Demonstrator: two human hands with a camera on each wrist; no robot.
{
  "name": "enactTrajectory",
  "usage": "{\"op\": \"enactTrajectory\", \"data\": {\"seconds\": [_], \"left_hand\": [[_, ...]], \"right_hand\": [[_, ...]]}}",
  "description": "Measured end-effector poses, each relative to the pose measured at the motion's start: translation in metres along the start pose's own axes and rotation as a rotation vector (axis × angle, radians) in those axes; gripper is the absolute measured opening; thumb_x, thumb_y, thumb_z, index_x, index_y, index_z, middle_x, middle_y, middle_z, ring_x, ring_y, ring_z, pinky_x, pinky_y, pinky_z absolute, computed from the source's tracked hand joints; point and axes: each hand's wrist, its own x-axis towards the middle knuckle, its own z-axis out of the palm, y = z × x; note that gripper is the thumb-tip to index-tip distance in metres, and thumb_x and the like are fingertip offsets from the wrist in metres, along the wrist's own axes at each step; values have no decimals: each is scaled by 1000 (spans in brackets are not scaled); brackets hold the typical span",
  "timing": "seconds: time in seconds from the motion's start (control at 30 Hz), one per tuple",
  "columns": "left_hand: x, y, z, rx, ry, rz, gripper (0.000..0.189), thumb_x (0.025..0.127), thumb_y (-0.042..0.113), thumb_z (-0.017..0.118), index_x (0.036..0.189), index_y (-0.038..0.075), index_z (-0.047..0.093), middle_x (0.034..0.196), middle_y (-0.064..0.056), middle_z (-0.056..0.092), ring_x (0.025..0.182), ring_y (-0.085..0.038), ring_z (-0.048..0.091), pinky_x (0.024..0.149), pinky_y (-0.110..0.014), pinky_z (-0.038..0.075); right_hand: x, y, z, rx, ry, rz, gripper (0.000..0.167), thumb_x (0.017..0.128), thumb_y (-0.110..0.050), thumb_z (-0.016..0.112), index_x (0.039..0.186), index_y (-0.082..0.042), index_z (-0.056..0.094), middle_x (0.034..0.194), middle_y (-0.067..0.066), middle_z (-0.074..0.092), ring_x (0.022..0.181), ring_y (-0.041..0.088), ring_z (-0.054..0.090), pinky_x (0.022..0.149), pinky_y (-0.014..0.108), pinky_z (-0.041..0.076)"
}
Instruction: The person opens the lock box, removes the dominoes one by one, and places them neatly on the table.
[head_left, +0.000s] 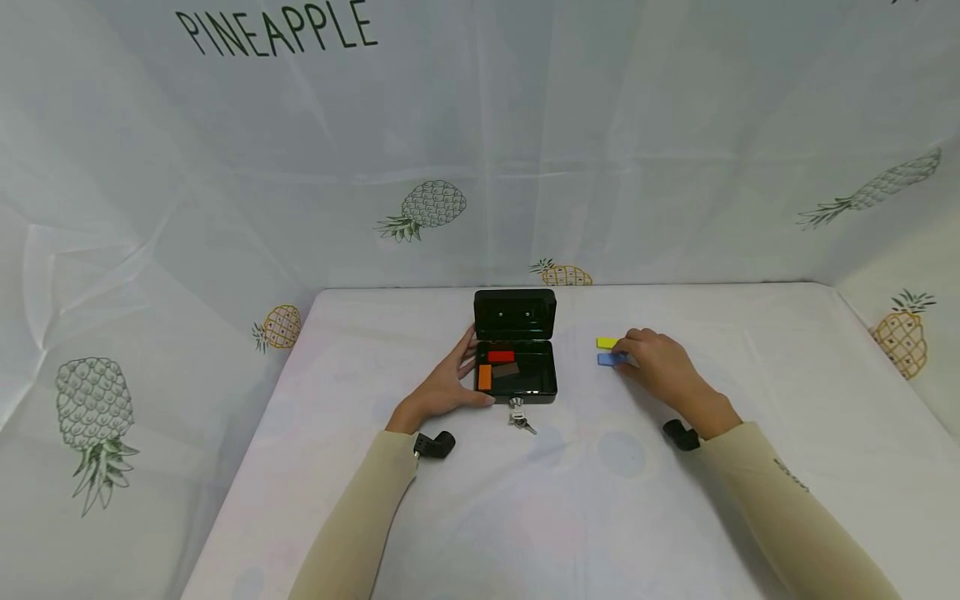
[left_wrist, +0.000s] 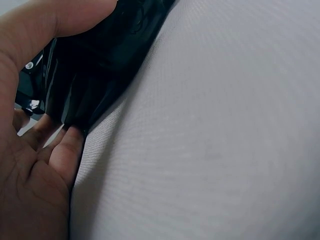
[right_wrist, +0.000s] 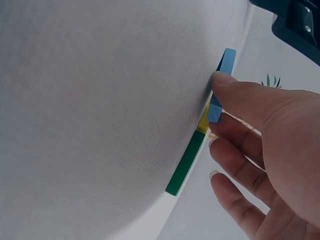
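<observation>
Mid-frame, an open glossy black cash box [head_left: 538,377] contains a red rectangular block [head_left: 501,356], an orange rectangular block [head_left: 484,377] and a brown rectangular block [head_left: 506,370]; the left hand [head_left: 447,385] rests, spread, against its left side; right of centre, the right hand [head_left: 660,367] pinches a blue rectangular block [head_left: 609,359]

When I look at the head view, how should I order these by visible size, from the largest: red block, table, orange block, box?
1. Table
2. Box, with its open lid
3. Red block and orange block: they look alike, so I do not rank them.
</observation>
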Motion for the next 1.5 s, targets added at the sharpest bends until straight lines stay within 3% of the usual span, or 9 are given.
{"op": "enactTrajectory", "data": {"seconds": [0.5, 0.87, 1.2, 1.5], "left_hand": [[1, 2, -1, 2, 9, 2, 130, 81, 5, 92, 172, 26, 2, 173, -15, 23, 158, -34, 31, 128, -43, 33], [1, 3, -1, 7, 3, 3, 129, 82, 7, 92, 172, 26, 2, 173, -15, 23, 158, -34, 31, 128, -43, 33], [1, 4, -1, -2, -2, 5, 131, 81, 4, 91, 172, 24, 0, 173, -14, 23, 159, -32, 28, 129, -41, 32], [1, 2, 0, 3, 4, -4, 131, 81, 5, 92, 172, 25, 0, 172, -13, 24, 158, -32, 31, 128, -40, 34]], "right_hand": [[1, 0, -3, 10, -5, 0, 24, 84, -1, 88, 106, 1, 80, 104, 16, 73, 94, 35, 70, 79, 49, 63], [0, -4, -4, 21, 61, -43, 25, 82, -2, 90, 104, 2, 80, 102, 15, 73, 92, 35, 71, 77, 49, 64], [8, -41, -15, 49, 190, -175, 26, 78, 1, 92, 101, -2, 79, 100, 10, 73, 89, 31, 70, 77, 47, 64], [23, -77, -11, 58, 175, -263, 28, 79, -4, 93, 103, -5, 79, 100, 6, 72, 93, 26, 70, 83, 41, 64]]}}
